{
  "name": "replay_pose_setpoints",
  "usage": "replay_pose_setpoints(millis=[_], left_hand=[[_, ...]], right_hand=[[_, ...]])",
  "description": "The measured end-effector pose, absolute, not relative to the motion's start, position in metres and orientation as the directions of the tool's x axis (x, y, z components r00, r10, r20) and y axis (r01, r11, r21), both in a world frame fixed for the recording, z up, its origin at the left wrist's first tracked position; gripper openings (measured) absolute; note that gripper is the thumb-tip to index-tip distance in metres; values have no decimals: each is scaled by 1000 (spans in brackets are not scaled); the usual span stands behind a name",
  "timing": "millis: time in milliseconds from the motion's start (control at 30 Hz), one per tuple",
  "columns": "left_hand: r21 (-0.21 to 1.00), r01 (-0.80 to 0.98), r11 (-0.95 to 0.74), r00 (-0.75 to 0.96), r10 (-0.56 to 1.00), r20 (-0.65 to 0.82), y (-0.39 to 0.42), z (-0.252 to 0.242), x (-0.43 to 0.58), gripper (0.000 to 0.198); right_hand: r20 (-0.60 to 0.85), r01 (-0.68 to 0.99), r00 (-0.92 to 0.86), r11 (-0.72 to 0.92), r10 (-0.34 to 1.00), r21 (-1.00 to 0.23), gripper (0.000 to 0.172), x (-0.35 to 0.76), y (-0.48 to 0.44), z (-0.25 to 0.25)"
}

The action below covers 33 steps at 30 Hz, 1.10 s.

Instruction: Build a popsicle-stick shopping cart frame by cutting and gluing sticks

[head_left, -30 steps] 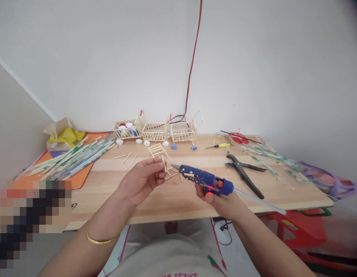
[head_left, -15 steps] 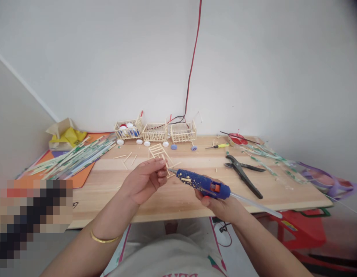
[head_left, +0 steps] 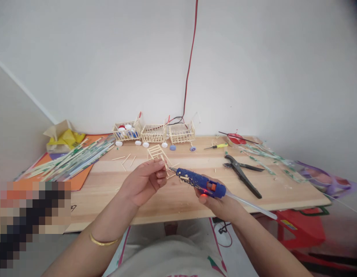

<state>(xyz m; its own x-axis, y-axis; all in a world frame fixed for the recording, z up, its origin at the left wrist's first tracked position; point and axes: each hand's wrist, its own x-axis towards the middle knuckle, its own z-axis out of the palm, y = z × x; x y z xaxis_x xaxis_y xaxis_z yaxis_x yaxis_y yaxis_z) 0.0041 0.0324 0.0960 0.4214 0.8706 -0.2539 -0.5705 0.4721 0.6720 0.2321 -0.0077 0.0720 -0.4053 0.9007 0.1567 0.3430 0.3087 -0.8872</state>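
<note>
My left hand (head_left: 145, 179) is closed, its thumb and fingers pinching a short wooden stick (head_left: 166, 165) that is partly hidden. My right hand (head_left: 217, 206) is wrapped round a blue hot glue gun (head_left: 194, 182), whose nozzle points left and comes right up to the stick. A clear glue stick (head_left: 257, 207) pokes out of the gun's back, and a red light glows near my fingers. Just beyond my left hand, a small ladder-like wooden stick frame (head_left: 155, 151) lies on the table (head_left: 155, 209).
Three small stick carts (head_left: 154, 134) on bottle-cap-like wheels line the wall. Loose sticks (head_left: 89, 156) are piled on the left over orange sheets. On the right lie black-handled cutters (head_left: 242, 175), a yellow screwdriver (head_left: 220, 146), a red dish (head_left: 236, 139) and plastic wrappers (head_left: 262, 154).
The red light on the glue gun now shows. The gun's back end has shifted slightly left, while its nozzle stays by the stick. The whole view has moved a little.
</note>
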Motion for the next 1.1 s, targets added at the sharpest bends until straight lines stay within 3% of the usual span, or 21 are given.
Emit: replay_pose_setpoints(millis=[100,200,267,333,433,567,667,867,1100], left_hand=[[666,-577,474,424,870,-252,33,99,3,10],[672,-577,465,417,875,-247,34,99,1,10],[676,-576,459,419,877,-238,35,97,-1,14],[689,-566,452,424,877,-227,37,95,-4,19],[749,-521,410,399,892,-211,39,91,-6,22],[850,-414,326,347,920,-184,41,88,-5,34],[894,-327,308,345,919,-190,42,90,0,44],[935,-194,297,363,907,-213,40,92,2,57],[951,-115,286,354,907,-230,40,82,-7,62]], right_hand=[[171,572,-290,314,942,-758,32,237,2,68],[220,852,-164,251,962,-460,35,252,22,52],[244,952,-83,150,966,-268,37,267,38,36],[217,978,-39,82,975,-191,43,282,50,24],[241,972,-104,150,965,-181,48,292,55,26],[553,859,-252,447,794,-250,15,266,41,68],[671,667,-414,707,615,-236,12,230,33,99],[665,529,-620,848,416,-38,15,193,42,109],[517,516,-741,856,428,31,15,186,51,103]])
